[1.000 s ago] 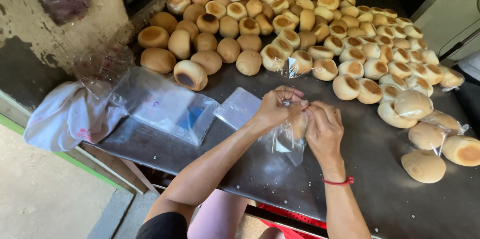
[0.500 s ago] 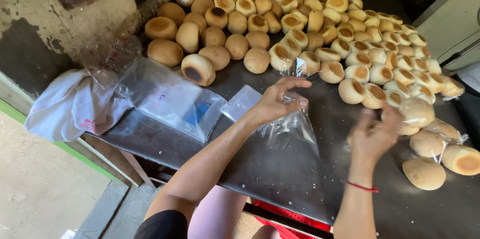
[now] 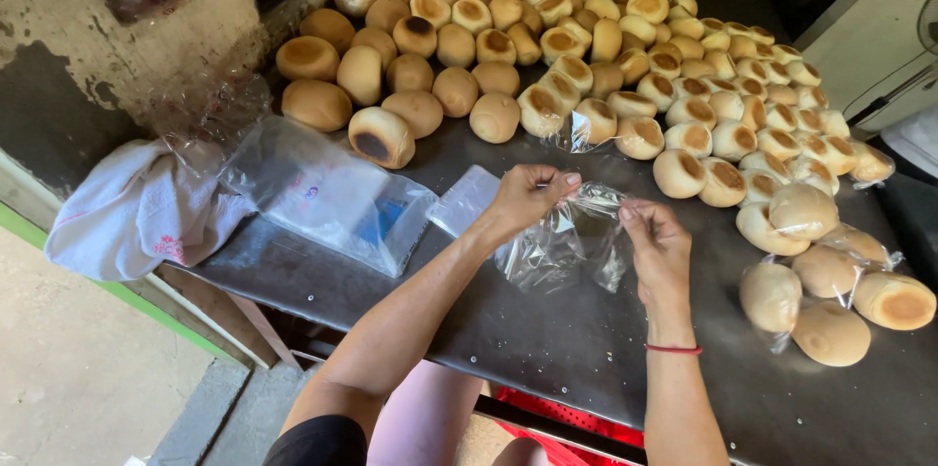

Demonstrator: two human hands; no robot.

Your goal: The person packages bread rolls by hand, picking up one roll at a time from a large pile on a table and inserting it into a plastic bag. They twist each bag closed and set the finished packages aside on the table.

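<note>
Clear bag [image 3: 567,246] pinched at mouth by left hand [image 3: 528,197] and right hand [image 3: 657,246].
Thin film could be torn if pulled unevenly.

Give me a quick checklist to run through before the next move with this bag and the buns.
1. Both hands on the clear bag: ok, left hand and right hand each pinch its top edge.
2. Bag mouth open: cannot tell, the film is crumpled between the fingers.
3. Bag empty: ok, no bun shows inside.
4. Loose buns nearby: ok, a large pile lies just beyond the hands on the table.
5. Spare bags at hand: ok, a packet of bags lies left of the hands.
6. Already bagged buns out of the way: ok, they lie off to the right.
</note>
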